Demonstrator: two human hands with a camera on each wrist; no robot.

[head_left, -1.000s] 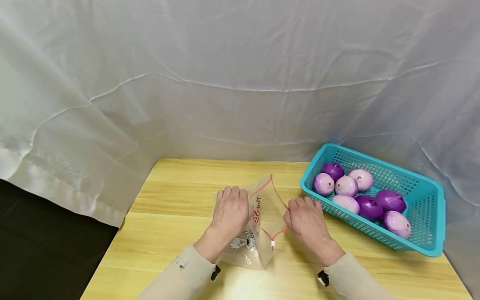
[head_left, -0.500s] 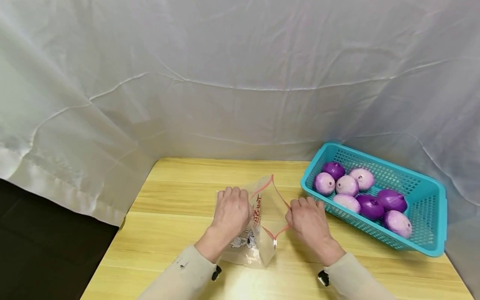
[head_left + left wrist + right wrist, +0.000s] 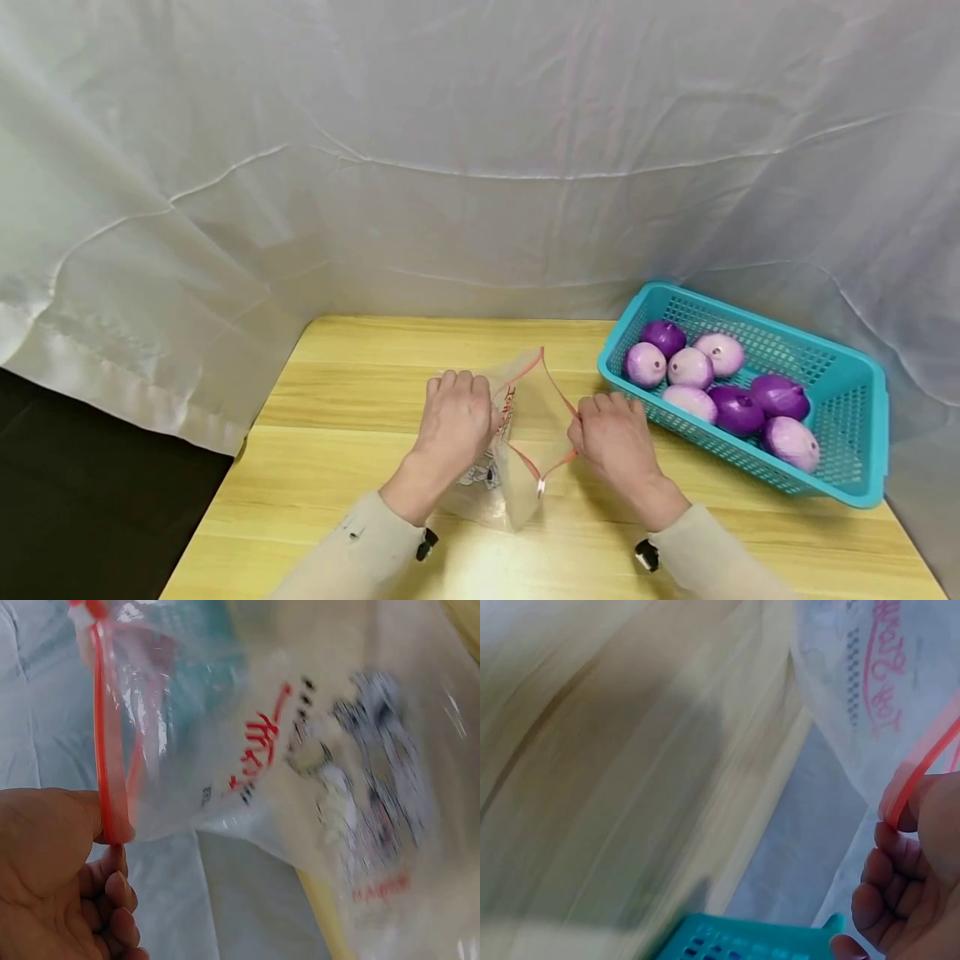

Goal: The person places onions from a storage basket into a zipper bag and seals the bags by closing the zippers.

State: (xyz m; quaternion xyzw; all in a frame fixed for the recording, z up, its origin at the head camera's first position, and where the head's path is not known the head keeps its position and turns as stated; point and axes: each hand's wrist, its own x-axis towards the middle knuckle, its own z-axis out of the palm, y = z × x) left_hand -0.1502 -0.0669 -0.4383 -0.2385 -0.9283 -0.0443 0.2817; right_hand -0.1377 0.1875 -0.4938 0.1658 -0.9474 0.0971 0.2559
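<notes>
A clear zip bag [image 3: 525, 417] with a red zip edge and printed cartoon figures stands between the two hands, its mouth spread into a diamond. On one side, the left hand [image 3: 459, 421] pinches the red rim between thumb and curled fingers; the left wrist view shows that zip strip [image 3: 111, 750] held at its end. Opposite, the right hand [image 3: 615, 442] pinches the other side of the rim, and the right wrist view shows its thumb and forefinger on the red strip [image 3: 922, 769]. A white slider [image 3: 542, 487] sits at the near corner of the mouth. No contents show inside the bag.
To the right of the right hand, a teal plastic basket [image 3: 847, 367] holds several purple and pale onions [image 3: 738, 410]. A wooden table [image 3: 337, 400] lies beneath, with a grey-white cloth [image 3: 480, 233] hanging behind it. Something black [image 3: 90, 492] lies off the table's left side.
The left hand has shifted slightly left, and the bag's mouth is a little wider. The bag's near lower part has swung left. The right hand keeps its hold almost unmoved.
</notes>
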